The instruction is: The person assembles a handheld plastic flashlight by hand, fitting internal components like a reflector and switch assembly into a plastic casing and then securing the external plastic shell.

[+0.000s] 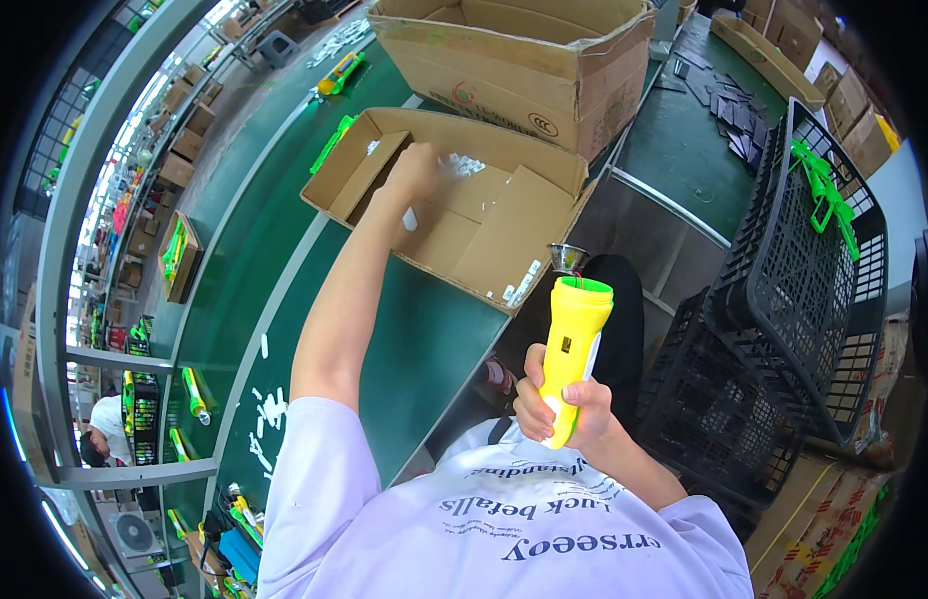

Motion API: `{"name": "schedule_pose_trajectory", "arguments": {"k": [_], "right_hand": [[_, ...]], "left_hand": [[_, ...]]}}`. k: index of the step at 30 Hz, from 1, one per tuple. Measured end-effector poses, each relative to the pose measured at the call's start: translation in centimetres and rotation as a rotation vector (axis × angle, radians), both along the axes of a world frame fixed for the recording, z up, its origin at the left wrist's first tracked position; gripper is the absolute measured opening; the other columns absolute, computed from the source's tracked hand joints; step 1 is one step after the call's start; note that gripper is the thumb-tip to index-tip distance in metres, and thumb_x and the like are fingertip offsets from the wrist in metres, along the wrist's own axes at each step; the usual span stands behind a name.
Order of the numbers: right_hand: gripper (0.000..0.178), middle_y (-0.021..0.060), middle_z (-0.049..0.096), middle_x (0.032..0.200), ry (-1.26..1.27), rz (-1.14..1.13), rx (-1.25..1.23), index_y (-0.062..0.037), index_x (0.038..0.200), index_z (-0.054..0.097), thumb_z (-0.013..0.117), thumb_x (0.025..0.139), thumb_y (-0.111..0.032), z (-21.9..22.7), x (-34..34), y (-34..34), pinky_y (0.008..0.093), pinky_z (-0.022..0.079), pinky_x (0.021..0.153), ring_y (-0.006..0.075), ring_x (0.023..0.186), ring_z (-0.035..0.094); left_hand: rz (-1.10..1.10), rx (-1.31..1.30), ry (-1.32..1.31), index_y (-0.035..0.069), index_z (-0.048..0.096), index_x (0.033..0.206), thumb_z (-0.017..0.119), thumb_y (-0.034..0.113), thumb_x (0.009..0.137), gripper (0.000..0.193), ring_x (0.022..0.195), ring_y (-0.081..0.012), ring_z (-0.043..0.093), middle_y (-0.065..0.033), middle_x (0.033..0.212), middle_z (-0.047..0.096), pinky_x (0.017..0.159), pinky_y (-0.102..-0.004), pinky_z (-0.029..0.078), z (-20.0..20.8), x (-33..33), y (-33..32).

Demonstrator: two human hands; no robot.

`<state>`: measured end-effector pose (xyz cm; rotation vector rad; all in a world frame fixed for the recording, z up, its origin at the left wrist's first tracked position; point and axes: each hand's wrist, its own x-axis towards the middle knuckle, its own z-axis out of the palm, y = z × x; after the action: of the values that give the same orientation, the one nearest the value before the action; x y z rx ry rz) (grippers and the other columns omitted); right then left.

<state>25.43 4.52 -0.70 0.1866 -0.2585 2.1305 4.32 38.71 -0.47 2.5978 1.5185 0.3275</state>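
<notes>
While the right hand point(559, 404) keeps a closed grip around the lower part of the yellow flashlight point(572, 344), just right of the frame's centre, the left hand point(416, 172) reaches far up into the shallow cardboard tray point(484, 215) in the upper middle of the frame, where small white parts point(464, 165) lie. The left fingers are curled down over these parts, but I cannot tell if they already pinch one. The flashlight stands almost upright: its long axis runs from lower left to upper right with a small lean, and its green open end point(582, 288) points up, toward the tray's near edge. A small metal funnel-shaped piece point(567, 258) sits just above that end, at the tray's edge. To do this step well, I judge that the left hand should take only one white part, between thumb and first finger, and lift it clear before coming back. The right hand should hold the flashlight steady with the open end up, so that a part can go in straight. A tall cardboard box point(524, 55) stands behind the tray on the green table point(414, 349), and black plastic crates point(803, 270) are stacked at the right of the frame.
</notes>
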Motion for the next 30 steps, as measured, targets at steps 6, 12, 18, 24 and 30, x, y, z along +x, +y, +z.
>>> {"name": "schedule_pose_trajectory", "arguments": {"k": [6, 12, 18, 24, 30], "right_hand": [[0.037, 0.0099, 0.053, 0.066, -0.079, -0.027, 0.001, -0.0061, 0.098, 0.043, 0.066, 0.076, -0.025, -0.3, 0.4, 0.0, 0.0327, 0.046, 0.053, 0.0192, 0.054, 0.053], [0.030, 0.0087, 0.051, 0.064, 0.017, -0.006, -0.023, -0.0054, 0.100, 0.046, 0.065, 0.081, -0.019, 0.0, 0.0, 0.6, 0.0305, 0.046, 0.053, 0.0177, 0.056, 0.053], [0.032, 0.0082, 0.052, 0.066, 0.033, 0.016, 0.000, -0.0061, 0.100, 0.045, 0.065, 0.080, -0.022, -0.3, 0.2, 0.5, 0.0300, 0.046, 0.052, 0.0178, 0.055, 0.053], [0.033, 0.0092, 0.052, 0.066, 0.060, 0.067, -0.039, -0.0055, 0.100, 0.045, 0.065, 0.080, -0.022, -0.1, -0.3, 0.9, 0.0308, 0.046, 0.052, 0.0185, 0.056, 0.054], [0.032, 0.0112, 0.053, 0.067, 0.031, 0.074, -0.045, -0.0045, 0.101, 0.047, 0.065, 0.081, -0.021, -0.1, -0.9, 0.7, 0.0322, 0.046, 0.053, 0.0192, 0.056, 0.053]], "left_hand": [[0.004, -0.051, -0.023, 0.001, 0.068, 0.087, 0.082, 0.015, 0.069, 0.027, 0.079, -0.0313, 0.066, -0.0149, 0.084, 0.069, 0.073, -0.0399, 0.051, -1.0, 0.2, 0.8], [-0.057, -0.052, 0.008, -0.001, 0.067, 0.088, 0.073, 0.008, 0.078, 0.015, 0.076, -0.0234, 0.066, -0.0125, 0.080, 0.069, 0.070, -0.0353, 0.051, 0.7, -1.7, -1.0], [-0.115, -0.474, -0.831, -0.003, 0.064, 0.093, 0.059, 0.002, 0.090, 0.007, 0.081, -0.0144, 0.064, -0.0095, 0.088, 0.068, 0.075, -0.0286, 0.052, 8.7, 4.0, -14.2], [-0.217, -0.648, -1.130, 0.002, 0.071, 0.086, 0.072, -0.001, 0.078, 0.008, 0.117, -0.0241, 0.055, -0.0167, 0.124, 0.059, 0.099, -0.0362, 0.041, 8.3, 5.8, -25.7], [-0.143, -0.452, -1.219, 0.004, 0.072, 0.087, 0.071, 0.000, 0.079, 0.009, 0.125, -0.0280, 0.050, -0.0179, 0.134, 0.052, 0.100, -0.0377, 0.040, 6.0, 6.7, -27.7]]}}
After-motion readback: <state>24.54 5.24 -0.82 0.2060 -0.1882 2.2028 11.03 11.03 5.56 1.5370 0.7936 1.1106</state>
